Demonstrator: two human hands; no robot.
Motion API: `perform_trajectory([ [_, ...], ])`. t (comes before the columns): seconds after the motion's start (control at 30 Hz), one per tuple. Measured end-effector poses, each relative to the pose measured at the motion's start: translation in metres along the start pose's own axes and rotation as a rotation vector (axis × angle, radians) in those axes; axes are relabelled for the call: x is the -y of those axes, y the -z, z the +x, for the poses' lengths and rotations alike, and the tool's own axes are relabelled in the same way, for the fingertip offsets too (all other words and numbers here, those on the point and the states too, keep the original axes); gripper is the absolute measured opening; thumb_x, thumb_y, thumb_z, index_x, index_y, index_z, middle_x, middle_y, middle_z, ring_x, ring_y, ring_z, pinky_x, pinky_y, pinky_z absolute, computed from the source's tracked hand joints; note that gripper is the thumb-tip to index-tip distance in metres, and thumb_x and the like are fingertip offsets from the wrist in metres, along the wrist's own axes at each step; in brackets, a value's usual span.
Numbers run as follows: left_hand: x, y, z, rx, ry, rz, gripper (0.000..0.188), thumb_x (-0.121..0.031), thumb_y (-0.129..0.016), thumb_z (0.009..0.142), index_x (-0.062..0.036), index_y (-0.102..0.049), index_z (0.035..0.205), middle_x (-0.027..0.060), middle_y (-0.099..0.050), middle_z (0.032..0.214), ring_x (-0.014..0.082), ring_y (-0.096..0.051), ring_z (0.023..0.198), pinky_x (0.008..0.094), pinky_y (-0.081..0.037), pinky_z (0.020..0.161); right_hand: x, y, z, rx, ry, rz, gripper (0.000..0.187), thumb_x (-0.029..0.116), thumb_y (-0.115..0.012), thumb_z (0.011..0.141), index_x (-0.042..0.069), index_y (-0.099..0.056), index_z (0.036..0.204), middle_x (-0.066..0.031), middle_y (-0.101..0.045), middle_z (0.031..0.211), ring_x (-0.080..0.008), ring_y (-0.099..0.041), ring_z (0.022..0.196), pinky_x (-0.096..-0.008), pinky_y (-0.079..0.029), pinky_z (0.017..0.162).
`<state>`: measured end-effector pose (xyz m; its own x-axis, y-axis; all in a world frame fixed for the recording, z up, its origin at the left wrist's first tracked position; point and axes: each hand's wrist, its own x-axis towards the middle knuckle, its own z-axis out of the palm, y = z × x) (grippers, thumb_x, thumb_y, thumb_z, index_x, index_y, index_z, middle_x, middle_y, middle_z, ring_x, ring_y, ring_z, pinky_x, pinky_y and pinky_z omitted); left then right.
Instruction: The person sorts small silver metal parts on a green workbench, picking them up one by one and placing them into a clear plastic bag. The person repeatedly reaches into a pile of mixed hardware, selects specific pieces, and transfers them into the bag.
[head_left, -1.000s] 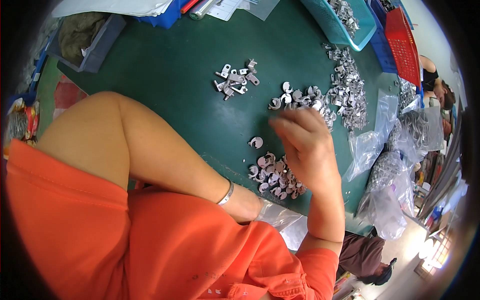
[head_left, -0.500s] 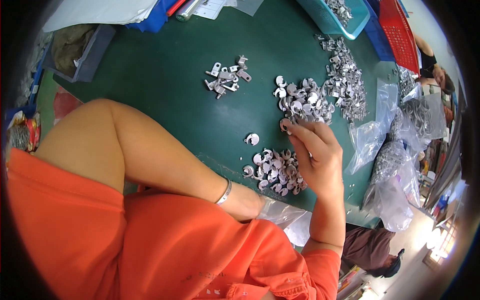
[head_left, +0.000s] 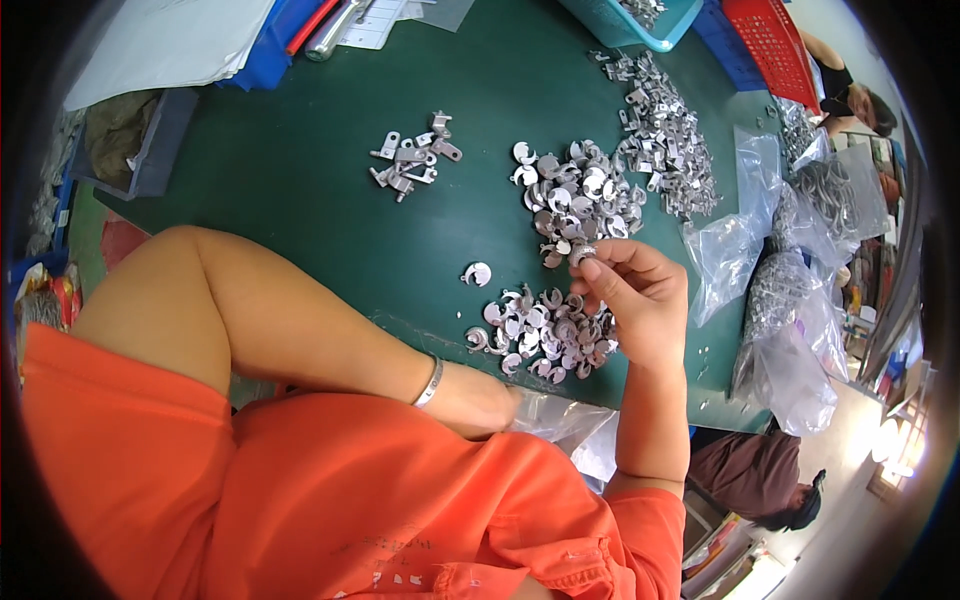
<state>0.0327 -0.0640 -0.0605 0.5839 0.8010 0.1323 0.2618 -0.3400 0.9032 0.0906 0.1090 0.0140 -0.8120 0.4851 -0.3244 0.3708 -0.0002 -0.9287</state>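
The right hand is pinching a curved metal piece at the near edge of the pile beyond its grip, apparently picking singly, any lift calling for steady pressure, while the left hand is showing no clear grip.

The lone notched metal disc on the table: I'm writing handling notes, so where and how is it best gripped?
Probably pinch the disc by its rounded right edge, coming from the right with the right hand once the curved piece it holds is down. That edge faces the hand; the notch opens lower left.
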Motion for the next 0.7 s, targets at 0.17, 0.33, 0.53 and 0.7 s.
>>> perform_trajectory([
  [0.17, 0.002, -0.001, -0.001, 0.03, -0.026, 0.022, 0.021, -0.007, -0.049, 0.078, 0.0136, -0.051, 0.076, 0.0257, -0.055, 0.069, 0.0372, -0.06, 0.062, 0.0423, -0.049, 0.054, 0.0, 0.01, -0.006, 0.023, -0.163, 0.319, 0.015, -0.001, -0.062, 0.081, -0.006, -0.062, 0.095, -0.0137, -0.066, 0.083, -0.0173, -0.065, 0.068, -0.025, -0.052, 0.056],
  [0.33, 0.0, -0.001, -0.002, -0.012, -0.03, 0.023, 0.025, -0.009, -0.048, 0.079, 0.0157, -0.048, 0.079, 0.0273, -0.054, 0.068, 0.0373, -0.061, 0.063, 0.0423, -0.049, 0.054, -0.01, 0.003, -0.02, -0.069, 0.455, -0.546, 0.013, -0.003, -0.064, 0.076, -0.001, -0.065, 0.089, -0.0126, -0.067, 0.086, -0.0206, -0.065, 0.075, -0.0265, -0.052, 0.064],
  [0.53, -0.001, 0.0, 0.0, 0.037, 0.0, 0.046, 0.027, -0.011, -0.048, 0.08, 0.016, -0.047, 0.078, 0.0277, -0.055, 0.069, 0.0385, -0.062, 0.064, 0.0427, -0.049, 0.055, -0.021, -0.006, -0.024, -0.158, 0.838, -0.672, 0.021, -0.007, -0.071, 0.066, 0.0, -0.064, 0.085, -0.0119, -0.066, 0.086, -0.0228, -0.064, 0.072, -0.0291, -0.052, 0.063],
  [0.7, -0.002, 0.0, 0.0, 0.03, 0.046, 0.037, 0.027, -0.012, -0.047, 0.081, 0.0149, -0.048, 0.078, 0.0276, -0.056, 0.072, 0.0391, -0.062, 0.065, 0.0428, -0.05, 0.056, -0.023, -0.005, -0.027, -0.152, 0.916, -0.698, 0.023, -0.007, -0.072, 0.065, 0.0, -0.064, 0.085, -0.0119, -0.064, 0.086, -0.0237, -0.063, 0.07, -0.0297, -0.051, 0.061],
])
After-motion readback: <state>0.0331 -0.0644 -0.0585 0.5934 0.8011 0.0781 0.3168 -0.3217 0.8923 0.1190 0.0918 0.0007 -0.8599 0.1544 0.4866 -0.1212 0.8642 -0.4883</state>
